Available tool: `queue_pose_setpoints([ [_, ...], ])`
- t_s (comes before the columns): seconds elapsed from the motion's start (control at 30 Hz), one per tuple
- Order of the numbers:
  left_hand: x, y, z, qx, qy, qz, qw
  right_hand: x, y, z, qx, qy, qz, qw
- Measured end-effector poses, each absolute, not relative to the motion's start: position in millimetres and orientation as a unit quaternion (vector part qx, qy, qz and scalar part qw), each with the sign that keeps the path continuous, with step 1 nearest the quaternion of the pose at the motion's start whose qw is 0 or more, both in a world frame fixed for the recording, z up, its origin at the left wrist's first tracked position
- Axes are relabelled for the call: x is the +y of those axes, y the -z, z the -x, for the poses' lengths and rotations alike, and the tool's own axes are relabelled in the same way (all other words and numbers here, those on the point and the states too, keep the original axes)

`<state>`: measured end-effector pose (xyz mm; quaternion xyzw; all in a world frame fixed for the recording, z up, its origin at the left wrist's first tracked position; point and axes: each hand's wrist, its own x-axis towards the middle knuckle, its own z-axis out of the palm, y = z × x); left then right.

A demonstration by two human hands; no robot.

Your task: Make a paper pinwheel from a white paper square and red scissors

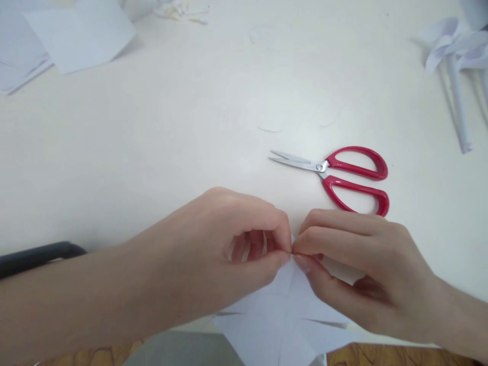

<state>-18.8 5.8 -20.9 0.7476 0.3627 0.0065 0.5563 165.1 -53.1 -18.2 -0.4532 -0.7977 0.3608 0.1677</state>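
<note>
One white sheet of paper (282,320) lies at the bottom centre of the frame, with two dark slits showing, one on each side, and its lowest part overhanging the table edge. Two hands meet at its upper corner: the left hand (217,229) pinches there with thumb and forefinger, its other fingers curled behind, while the right hand (375,254) is likewise closed in a pinch, the two sets of fingertips just beside each other. Just above the right hand, right of centre, rests one pair of scissors (320,166) with two red handle loops, its two blades slightly parted and pointing left. Two thin strands (269,130) lie above the scissors, the right one very faint. At the upper right are two paper pinwheels (452,46) on two pale stems, one of them cut off by the frame. At the upper left, one squarish sheet (80,38) lies over more paper (19,51), whose sheets cannot be counted; small pale scraps (179,10) at the top are too blurred to number. One dark object (41,254) enters from the left edge, beyond the left forearm, on the white table (152,112).
</note>
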Motion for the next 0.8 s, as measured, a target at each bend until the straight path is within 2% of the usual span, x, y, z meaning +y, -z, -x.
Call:
queue_pose_setpoints([
  [0.8, 5.6, 23.3, 19.5, 0.347, -0.035, -0.750, 0.562, -52.7, 15.7, -165.3, -0.801, -0.359, 0.452, 0.159],
])
